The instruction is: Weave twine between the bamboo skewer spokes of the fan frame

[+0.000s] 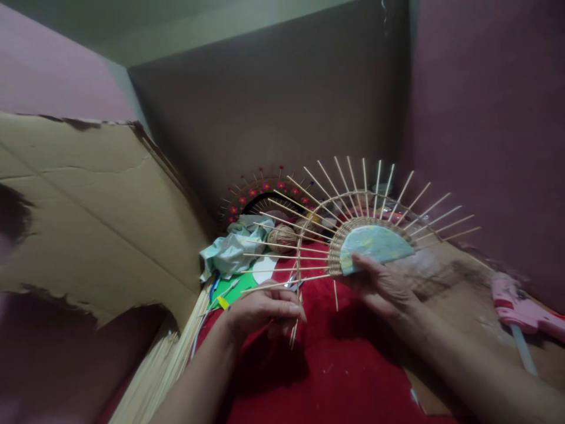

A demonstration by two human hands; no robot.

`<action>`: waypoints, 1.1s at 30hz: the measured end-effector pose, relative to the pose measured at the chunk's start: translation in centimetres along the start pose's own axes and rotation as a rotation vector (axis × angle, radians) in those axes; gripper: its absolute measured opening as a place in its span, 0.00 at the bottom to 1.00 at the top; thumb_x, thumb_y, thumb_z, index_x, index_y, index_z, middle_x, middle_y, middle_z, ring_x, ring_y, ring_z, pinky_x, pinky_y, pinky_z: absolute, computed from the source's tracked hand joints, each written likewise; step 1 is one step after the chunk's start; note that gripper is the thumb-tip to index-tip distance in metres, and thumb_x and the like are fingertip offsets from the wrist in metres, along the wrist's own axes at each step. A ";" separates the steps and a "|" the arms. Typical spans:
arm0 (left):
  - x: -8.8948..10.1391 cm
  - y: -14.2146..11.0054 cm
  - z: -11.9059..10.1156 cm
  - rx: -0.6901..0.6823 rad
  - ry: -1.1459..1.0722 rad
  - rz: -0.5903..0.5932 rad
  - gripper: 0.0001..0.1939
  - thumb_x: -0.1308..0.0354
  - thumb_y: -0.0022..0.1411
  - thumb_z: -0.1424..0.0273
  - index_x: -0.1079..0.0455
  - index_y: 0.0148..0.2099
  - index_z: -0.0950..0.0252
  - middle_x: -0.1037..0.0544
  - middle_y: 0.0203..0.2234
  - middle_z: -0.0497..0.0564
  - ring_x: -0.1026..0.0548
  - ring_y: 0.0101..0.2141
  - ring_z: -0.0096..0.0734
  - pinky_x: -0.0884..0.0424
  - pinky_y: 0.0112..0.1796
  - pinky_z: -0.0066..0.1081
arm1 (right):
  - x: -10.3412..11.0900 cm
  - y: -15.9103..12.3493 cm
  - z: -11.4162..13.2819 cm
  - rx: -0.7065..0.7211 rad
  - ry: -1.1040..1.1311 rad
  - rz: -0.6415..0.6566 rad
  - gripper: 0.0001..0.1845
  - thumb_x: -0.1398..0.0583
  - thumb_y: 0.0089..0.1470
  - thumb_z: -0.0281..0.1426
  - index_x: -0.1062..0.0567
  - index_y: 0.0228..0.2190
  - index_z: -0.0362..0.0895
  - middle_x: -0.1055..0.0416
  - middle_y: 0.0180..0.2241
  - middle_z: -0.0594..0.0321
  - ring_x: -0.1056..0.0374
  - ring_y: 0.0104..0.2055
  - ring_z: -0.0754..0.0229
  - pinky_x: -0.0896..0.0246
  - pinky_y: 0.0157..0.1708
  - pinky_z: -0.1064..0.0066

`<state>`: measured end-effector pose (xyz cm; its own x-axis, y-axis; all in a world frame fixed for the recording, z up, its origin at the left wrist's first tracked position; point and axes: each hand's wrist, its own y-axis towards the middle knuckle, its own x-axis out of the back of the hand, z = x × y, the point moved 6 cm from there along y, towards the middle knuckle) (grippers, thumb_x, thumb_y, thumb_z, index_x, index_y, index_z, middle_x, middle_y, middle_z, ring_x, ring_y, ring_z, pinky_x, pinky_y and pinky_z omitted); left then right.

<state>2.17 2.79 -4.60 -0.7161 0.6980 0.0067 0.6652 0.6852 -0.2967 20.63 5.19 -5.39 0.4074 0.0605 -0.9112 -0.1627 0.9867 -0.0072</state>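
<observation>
- Two hands work on one woven fan (375, 241): a half-round pale card with a band of twine woven along its curved edge and thin sticks spreading out from it like rays.
- The right hand (384, 285) grips the fan at the flat lower edge of the card, thumb on its face, holding it upright above the red cloth (335, 365).
- The left hand (265, 309) is closed around a small bunch of loose sticks (293, 333) and what looks like a small metal tool; I cannot tell which tool.
- The fan lies to the right of and slightly above the left hand; its lowest spoke (282, 284) runs nearly level, its tip just above the left fingers.
- A ball of twine (282, 237) sits behind the spokes; a pink glue gun (525, 312) lies well apart at the right.
</observation>
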 end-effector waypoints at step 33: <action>4.8 -3.9 -5.1 -0.428 1.005 -1.037 0.12 0.45 0.56 0.61 0.29 0.30 0.64 0.27 0.22 0.47 0.32 0.24 0.26 0.38 0.27 0.26 | 0.0 0.4 1.1 0.123 -0.187 -0.016 0.09 0.34 0.38 0.22 0.25 0.26 0.42 0.26 0.27 0.67 0.31 0.30 0.64 0.31 0.40 0.62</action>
<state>-2.82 4.56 1.45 -0.5730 -0.3942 0.7186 0.1060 0.8338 0.5418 21.60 5.78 -4.97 0.5708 0.0601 -0.8189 -0.0487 0.9980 0.0392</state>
